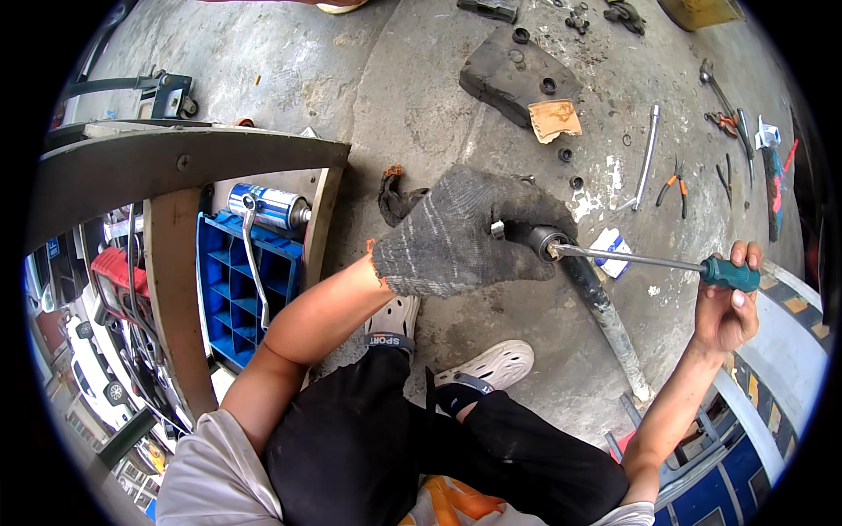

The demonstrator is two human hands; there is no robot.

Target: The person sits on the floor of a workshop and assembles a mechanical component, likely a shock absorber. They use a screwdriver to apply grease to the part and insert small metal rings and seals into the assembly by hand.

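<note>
Green-handled, steel-shafted screwdriver right at the dark metal cylinder!
Grey-gloved left hand clasps the cylinder, apparently bracing it; bare right hand grips the screwdriver's handle.

Screwdriver tip unclear at round fitting, yellow container cut off

Green-handled screwdriver, tip at dark round fitting
</note>
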